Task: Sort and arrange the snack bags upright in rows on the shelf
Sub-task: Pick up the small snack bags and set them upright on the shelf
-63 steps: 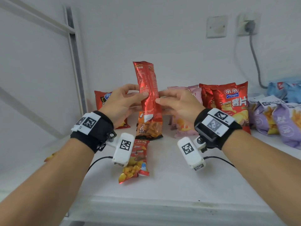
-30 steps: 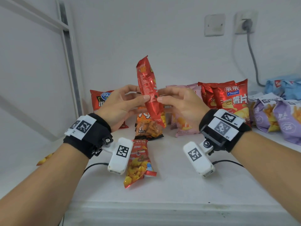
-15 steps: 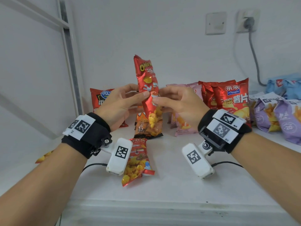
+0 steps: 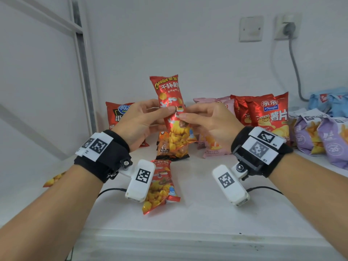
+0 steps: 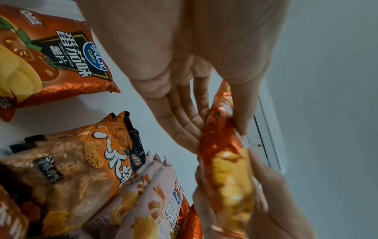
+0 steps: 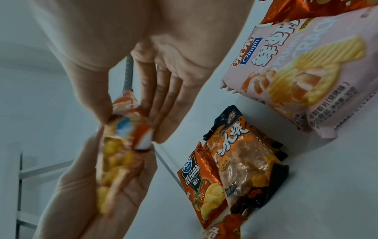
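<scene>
A narrow red Cheetos bag stands upright in the air above the white shelf, its front facing me. My left hand pinches its left edge between thumb and fingers, and my right hand pinches the right edge. The same Cheetos bag shows between both hands in the left wrist view, and in the right wrist view the Cheetos bag is blurred. A second Cheetos bag lies flat on the shelf below my left wrist.
Upright along the back wall stand a red tomato chip bag, an orange and black snack bag, pink prawn cracker bags, red potato chip bags, purple bags and blue bags. A cable hangs from a wall socket.
The held bag has turned between my fingers from its printed back to its front, and it sits slightly lower. Both hands stayed at its middle.
</scene>
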{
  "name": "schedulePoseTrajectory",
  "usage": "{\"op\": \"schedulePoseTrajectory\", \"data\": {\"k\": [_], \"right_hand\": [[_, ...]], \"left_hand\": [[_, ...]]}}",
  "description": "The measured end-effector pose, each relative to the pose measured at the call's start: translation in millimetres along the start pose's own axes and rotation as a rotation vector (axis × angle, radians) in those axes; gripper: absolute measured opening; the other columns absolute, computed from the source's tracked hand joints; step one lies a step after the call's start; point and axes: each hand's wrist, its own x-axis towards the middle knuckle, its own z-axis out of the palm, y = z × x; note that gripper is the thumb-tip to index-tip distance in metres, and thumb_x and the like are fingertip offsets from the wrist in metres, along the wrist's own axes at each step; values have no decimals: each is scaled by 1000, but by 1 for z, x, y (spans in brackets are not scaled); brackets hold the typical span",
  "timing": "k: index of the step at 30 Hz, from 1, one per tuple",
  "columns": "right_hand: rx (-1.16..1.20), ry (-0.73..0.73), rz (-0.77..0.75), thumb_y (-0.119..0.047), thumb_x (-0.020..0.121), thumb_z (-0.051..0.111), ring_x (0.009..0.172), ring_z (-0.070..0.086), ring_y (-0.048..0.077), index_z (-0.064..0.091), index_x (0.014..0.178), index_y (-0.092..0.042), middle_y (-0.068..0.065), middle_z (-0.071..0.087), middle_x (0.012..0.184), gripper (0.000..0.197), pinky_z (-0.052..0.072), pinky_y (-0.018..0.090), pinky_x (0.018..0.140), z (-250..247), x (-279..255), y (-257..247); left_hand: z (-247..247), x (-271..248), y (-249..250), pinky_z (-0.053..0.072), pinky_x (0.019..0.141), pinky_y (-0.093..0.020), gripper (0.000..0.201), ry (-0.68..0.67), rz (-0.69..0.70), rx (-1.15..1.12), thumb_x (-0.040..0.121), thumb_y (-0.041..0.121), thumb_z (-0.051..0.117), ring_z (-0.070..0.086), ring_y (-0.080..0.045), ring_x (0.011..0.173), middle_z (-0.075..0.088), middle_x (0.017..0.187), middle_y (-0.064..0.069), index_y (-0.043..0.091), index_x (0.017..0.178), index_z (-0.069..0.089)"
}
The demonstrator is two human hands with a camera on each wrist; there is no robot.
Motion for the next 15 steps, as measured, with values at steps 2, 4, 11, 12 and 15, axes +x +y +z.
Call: {"op": "schedulePoseTrajectory", "data": {"k": [2,4,11,12,15], "right_hand": [[33,-24,39,-38,75,82,78,78,18,83,91,-14,11,81,92,29,61,25,67,1,0,-1],[67,-48,83,-43,74,82,68,77,20,85,82,-13,15,80,86,30,60,25,59,1,1,-2],[109,-61,196,-53,61,84,57,75,19,84,71,-13,16,77,72,41,58,24,50,-1,4,1],[108,-59,199,-53,60,85,56,75,19,84,70,-13,15,77,72,41,58,23,50,-2,4,1],[105,-59,201,-49,69,84,57,74,19,84,69,-14,14,77,72,36,58,24,51,-2,5,2]], "left_hand": [[0,1,0,57,59,-19,30,-1,-29,10,79,33,77,73,-10,64,77,75,-1,9,98,75],[2,0,0,54,52,-19,24,15,-73,28,85,35,76,63,-8,50,69,62,-1,13,75,79],[2,1,2,46,41,-23,58,22,-293,26,71,50,82,54,-17,49,61,71,-12,4,104,71],[2,1,2,46,41,-22,63,14,-310,31,69,52,82,54,-17,49,61,71,-12,4,107,69],[2,3,0,47,42,-22,62,22,-320,29,70,51,81,54,-17,49,61,72,-13,4,108,68]]}}
